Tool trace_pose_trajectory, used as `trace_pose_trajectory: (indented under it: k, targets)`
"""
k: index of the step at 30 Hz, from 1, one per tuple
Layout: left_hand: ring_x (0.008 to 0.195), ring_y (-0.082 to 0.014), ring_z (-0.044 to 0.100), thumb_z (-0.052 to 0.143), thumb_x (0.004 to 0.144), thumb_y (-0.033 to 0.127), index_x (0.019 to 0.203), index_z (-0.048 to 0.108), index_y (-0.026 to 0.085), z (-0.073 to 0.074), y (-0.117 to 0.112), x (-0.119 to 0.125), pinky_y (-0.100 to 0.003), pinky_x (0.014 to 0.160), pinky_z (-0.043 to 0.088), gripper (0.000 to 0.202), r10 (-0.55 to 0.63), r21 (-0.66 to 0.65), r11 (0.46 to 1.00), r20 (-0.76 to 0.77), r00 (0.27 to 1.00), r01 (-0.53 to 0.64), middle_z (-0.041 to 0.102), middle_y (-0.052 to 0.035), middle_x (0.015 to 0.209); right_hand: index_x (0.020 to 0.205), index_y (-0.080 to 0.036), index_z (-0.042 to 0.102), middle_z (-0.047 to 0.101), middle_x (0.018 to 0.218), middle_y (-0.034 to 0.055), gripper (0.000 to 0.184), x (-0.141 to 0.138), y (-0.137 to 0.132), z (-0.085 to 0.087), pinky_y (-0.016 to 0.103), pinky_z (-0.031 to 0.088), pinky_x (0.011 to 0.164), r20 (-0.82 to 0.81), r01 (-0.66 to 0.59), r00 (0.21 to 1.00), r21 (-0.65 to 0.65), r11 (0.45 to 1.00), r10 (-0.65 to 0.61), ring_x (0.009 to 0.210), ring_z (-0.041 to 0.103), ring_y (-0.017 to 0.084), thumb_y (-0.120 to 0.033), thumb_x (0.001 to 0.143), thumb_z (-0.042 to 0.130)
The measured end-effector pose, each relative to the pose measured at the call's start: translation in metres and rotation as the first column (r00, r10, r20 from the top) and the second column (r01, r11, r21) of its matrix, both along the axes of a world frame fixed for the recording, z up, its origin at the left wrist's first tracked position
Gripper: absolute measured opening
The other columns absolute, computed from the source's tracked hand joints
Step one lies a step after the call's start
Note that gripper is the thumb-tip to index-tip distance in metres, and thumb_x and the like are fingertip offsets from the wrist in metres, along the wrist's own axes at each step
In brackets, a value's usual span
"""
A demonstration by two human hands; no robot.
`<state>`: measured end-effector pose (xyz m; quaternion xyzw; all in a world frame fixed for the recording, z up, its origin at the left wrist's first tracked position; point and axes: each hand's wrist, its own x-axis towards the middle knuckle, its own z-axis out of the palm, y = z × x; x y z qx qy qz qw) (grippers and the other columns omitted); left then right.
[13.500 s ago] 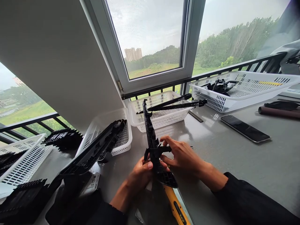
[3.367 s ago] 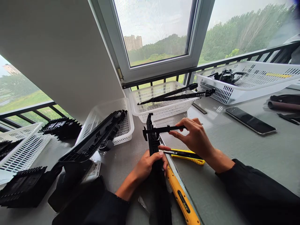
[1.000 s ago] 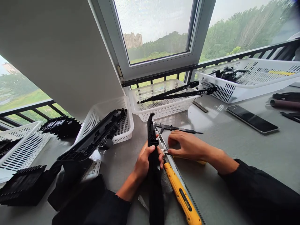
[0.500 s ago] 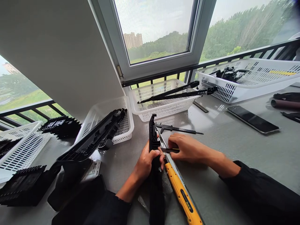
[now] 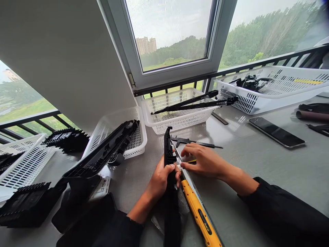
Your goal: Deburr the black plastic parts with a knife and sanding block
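Note:
My left hand (image 5: 161, 176) is closed around a long black plastic part (image 5: 169, 154), held upright with its notched end up and its lower end toward me. Beside it, my right hand (image 5: 203, 160) has thumb and fingers apart, just right of the part. A small yellow-and-black item (image 5: 192, 161) shows between thumb and fingers, partly hidden; no grip on it is visible. Below lies a yellow tool (image 5: 199, 212) with a dark inset panel and a long metal edge running up past the right fingertips. A caliper (image 5: 197, 142) rests on the table just beyond.
White baskets (image 5: 180, 125) stand along the window railing, several with black parts. Long black parts (image 5: 102, 151) lean over the left basket. Stacked black ribbed parts (image 5: 25, 206) sit at far left. A phone (image 5: 277, 132) lies on the grey table (image 5: 239, 151) at right.
My right hand has shifted slightly left and its fingers have spread. The thin dark strip it held against the black part no longer shows there. My left hand keeps its hold.

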<state>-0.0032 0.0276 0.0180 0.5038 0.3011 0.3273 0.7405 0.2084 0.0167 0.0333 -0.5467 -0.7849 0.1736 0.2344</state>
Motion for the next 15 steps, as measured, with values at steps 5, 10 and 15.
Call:
trace_pose_trajectory:
  k: [5, 10, 15]
  targets:
    - [0.046, -0.0126, 0.054, 0.061, 0.090, 0.041, 0.121, 0.052, 0.018, -0.001, -0.001, 0.001, -0.025, 0.051, 0.046, 0.041, 0.016, 0.005, 1.000, -0.004, 1.000, -0.016, 0.061, 0.0070, 0.063, 0.079, -0.022, 0.059, 0.071, 0.089, 0.0047, 0.018, 0.001, 0.001, -0.002, 0.035, 0.047, 0.082, 0.137, 0.004, 0.991, -0.063, 0.998, 0.004, 0.093, 0.063, 0.026, -0.024, 0.086, 0.076]
    - [0.045, -0.0130, 0.054, 0.061, 0.090, 0.041, 0.136, 0.048, 0.016, -0.001, 0.000, 0.000, -0.025, 0.050, 0.046, 0.053, 0.009, 0.006, 1.000, -0.006, 1.000, -0.009, 0.061, 0.0076, 0.063, 0.080, -0.023, 0.058, 0.071, 0.084, 0.0021, 0.014, 0.007, 0.004, -0.007, 0.031, 0.041, 0.070, 0.095, 0.214, 0.973, -0.050, 0.976, -0.209, 0.077, 0.063, 0.021, -0.022, 0.091, 0.067]
    - [0.046, -0.0131, 0.055, 0.059, 0.091, 0.039, 0.130, 0.049, 0.016, 0.000, 0.000, 0.000, -0.025, 0.050, 0.047, 0.047, 0.008, 0.006, 1.000, -0.023, 1.000, -0.008, 0.062, 0.0071, 0.063, 0.094, -0.023, 0.064, 0.071, 0.078, -0.0015, 0.006, 0.010, 0.007, -0.009, 0.030, 0.041, 0.067, 0.048, 0.307, 0.951, -0.036, 0.951, -0.305, 0.069, 0.065, 0.019, -0.019, 0.090, 0.064]
